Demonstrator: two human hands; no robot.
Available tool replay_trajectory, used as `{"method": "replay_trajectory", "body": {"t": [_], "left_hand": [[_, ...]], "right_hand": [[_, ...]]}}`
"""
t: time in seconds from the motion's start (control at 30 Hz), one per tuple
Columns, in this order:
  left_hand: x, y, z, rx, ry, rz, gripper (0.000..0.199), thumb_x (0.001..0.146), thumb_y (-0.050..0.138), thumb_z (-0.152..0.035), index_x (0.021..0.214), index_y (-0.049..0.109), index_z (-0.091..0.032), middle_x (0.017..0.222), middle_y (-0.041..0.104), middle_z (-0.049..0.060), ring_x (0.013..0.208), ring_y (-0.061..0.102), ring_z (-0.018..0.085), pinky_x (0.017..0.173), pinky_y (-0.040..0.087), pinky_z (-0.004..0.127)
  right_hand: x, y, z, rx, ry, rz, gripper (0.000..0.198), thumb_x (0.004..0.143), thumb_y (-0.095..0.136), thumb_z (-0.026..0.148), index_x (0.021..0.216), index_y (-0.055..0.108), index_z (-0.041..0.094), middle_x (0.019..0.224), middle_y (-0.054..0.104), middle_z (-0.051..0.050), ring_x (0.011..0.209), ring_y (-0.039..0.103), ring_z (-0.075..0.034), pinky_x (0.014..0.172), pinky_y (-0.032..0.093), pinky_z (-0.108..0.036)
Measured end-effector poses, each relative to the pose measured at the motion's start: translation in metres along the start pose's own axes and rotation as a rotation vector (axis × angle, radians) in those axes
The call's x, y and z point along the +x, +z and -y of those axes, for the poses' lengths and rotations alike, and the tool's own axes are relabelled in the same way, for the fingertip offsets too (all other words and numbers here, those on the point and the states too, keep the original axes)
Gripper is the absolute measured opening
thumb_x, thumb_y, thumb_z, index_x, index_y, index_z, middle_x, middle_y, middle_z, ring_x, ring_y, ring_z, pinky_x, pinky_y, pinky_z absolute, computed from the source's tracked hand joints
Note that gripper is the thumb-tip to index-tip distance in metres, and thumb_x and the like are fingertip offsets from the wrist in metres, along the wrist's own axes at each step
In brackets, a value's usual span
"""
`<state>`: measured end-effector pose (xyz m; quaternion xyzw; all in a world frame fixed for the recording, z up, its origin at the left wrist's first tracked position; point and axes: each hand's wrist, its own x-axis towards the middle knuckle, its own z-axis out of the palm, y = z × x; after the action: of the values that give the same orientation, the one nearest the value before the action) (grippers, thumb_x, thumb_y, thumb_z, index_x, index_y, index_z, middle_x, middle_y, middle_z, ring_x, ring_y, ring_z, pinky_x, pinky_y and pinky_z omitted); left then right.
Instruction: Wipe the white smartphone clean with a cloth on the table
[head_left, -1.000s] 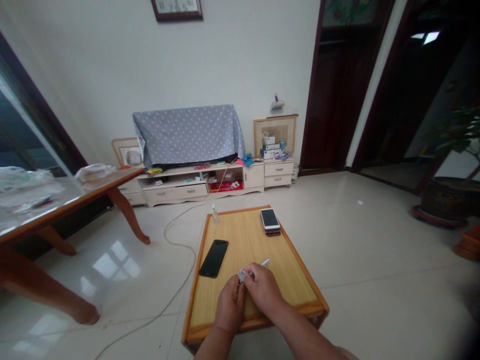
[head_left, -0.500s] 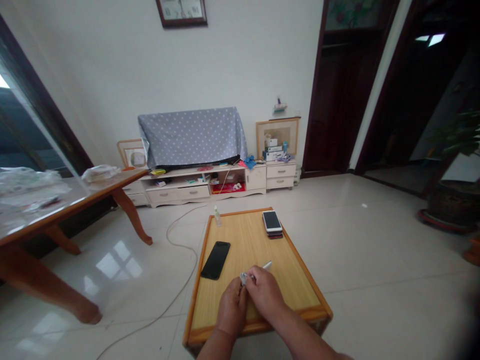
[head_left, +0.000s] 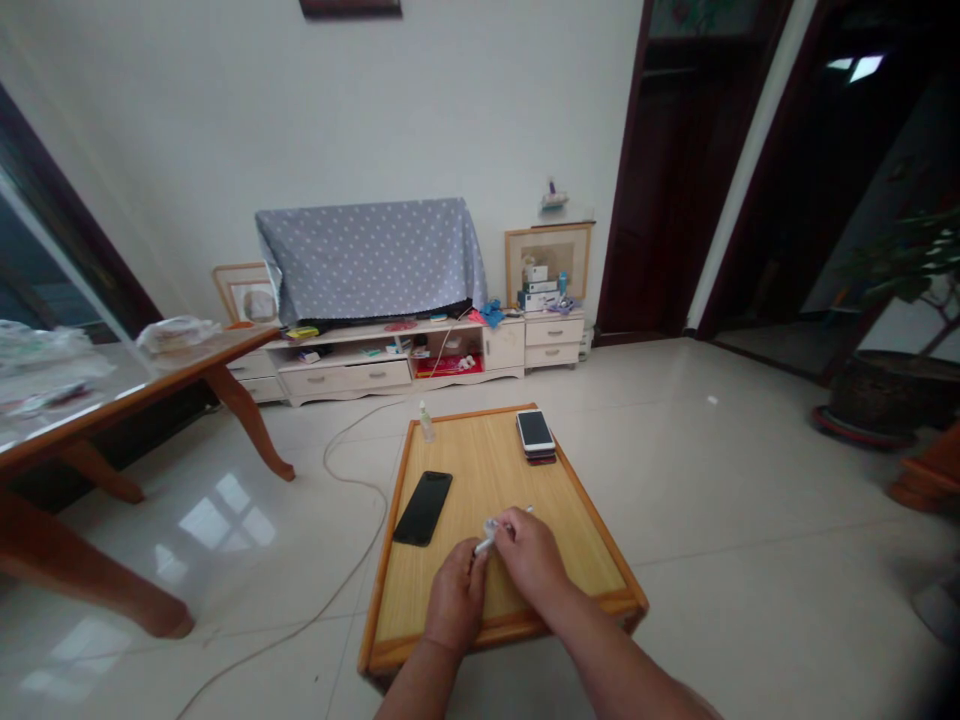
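Over the near half of a small wooden table (head_left: 495,470), my two hands work close together. My left hand (head_left: 454,595) is closed, pinching a short white stick-like piece (head_left: 484,546) that points up and right. My right hand (head_left: 531,555) is closed in a pinch around a small pale, partly see-through piece (head_left: 491,525), too small to name. Beyond the right fingers a thin white rod end (head_left: 529,509) shows; whether the hand holds it is hidden. A black phone (head_left: 424,508) lies left of the hands. Farther back is a stack of phones (head_left: 535,430), a white one on top.
A small clear bottle (head_left: 427,422) stands at the table's far left corner. A cable (head_left: 352,480) runs over the floor to the left. A larger wooden table (head_left: 247,345) with plastic bags stands left. A low white cabinet (head_left: 345,378) lines the wall.
My hands have drawn slightly apart, and a white stick-like piece now shows between the left fingers. The whole view has shifted a little. The phones and bottle stay in place on the table.
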<state>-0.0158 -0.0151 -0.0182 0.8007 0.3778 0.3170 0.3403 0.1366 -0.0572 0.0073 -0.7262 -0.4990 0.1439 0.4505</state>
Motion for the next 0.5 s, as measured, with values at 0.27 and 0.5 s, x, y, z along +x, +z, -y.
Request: {"method": "replay_trajectory", "body": {"t": [0.27, 0.5], "left_hand": [[0.0, 0.001, 0.004, 0.048, 0.01, -0.015, 0.032, 0.098, 0.042, -0.044, 0.102, 0.065, -0.022, 0.093, 0.07, 0.007, 0.086, 0.065, 0.02, 0.077, 0.049, 0.029], [0.001, 0.003, 0.005, 0.05, -0.009, -0.021, 0.031, 0.098, 0.043, -0.044, 0.103, 0.065, -0.022, 0.096, 0.071, 0.007, 0.087, 0.065, 0.02, 0.074, 0.048, 0.028]], "right_hand": [[0.016, -0.01, -0.011, 0.027, 0.074, -0.048, 0.018, 0.089, 0.057, 0.031, 0.078, 0.068, 0.021, 0.075, 0.069, -0.001, 0.07, 0.059, -0.015, 0.063, 0.035, -0.024], [0.015, -0.015, -0.017, 0.023, 0.041, -0.082, 0.02, 0.091, 0.055, 0.032, 0.08, 0.067, 0.022, 0.076, 0.069, -0.001, 0.071, 0.059, -0.016, 0.064, 0.035, -0.024]]}}
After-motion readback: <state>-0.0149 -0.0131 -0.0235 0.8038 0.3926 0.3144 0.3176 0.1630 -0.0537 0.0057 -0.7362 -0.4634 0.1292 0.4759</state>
